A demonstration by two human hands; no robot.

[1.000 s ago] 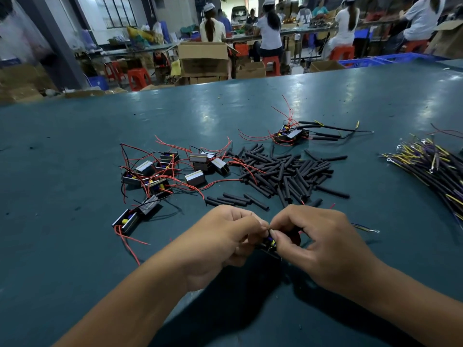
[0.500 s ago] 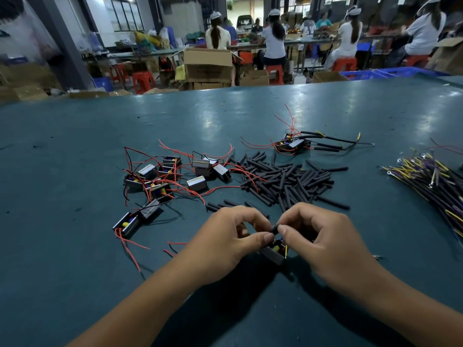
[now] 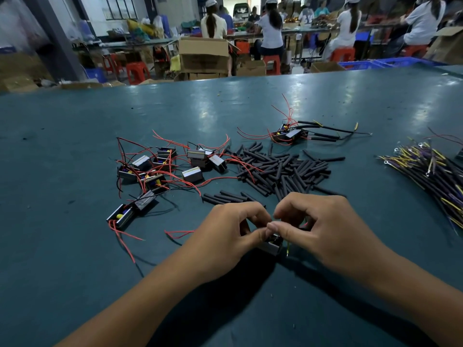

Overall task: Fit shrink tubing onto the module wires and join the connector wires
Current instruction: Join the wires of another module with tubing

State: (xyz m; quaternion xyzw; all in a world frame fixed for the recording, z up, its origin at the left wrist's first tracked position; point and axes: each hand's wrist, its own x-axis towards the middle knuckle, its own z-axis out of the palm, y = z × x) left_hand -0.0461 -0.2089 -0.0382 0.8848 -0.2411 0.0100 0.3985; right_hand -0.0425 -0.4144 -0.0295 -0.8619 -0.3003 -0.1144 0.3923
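A wide teal tabletop (image 3: 75,246) carries the work. At its middle lies a heap of black shrink tubing (image 3: 283,169); loose modules (image 3: 170,166) with red wires sit left of it, connector wires (image 3: 426,166) far right. Nearest the viewer, two hands meet — left hand (image 3: 225,236) and right hand (image 3: 323,231), fingers curled, thumb tips touching, pinching one small module (image 3: 273,245) just below them. The tubing heap lies straight ahead, beyond the knuckles — slightly nearer the right hand, which looks best placed to reach it.
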